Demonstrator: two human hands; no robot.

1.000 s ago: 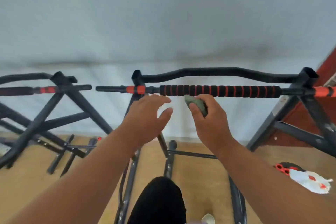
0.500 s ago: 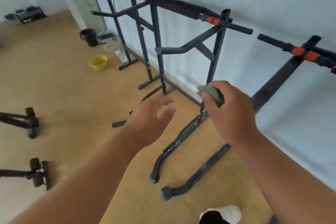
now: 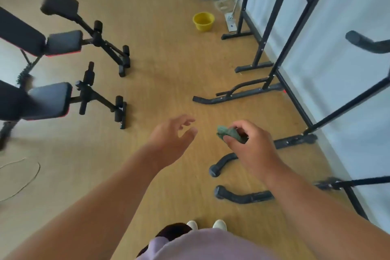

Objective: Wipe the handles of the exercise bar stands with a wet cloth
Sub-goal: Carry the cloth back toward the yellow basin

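Above the wooden floor (image 3: 164, 74), your right hand (image 3: 251, 145) pinches the bunched green cloth (image 3: 229, 133) between thumb and curled fingers, its crumpled end poking left, clear of the black metal exercise bar stands (image 3: 295, 34) along the white wall (image 3: 337, 69) at right. Your left hand (image 3: 171, 137) hovers beside it, fingers loosely spread, holding nothing. Half a second ago you faced the stands' padded red-and-black handles; now your view has swung down and left, bringing padded benches (image 3: 48, 99) and a round yellow bucket (image 3: 203, 21) into sight.
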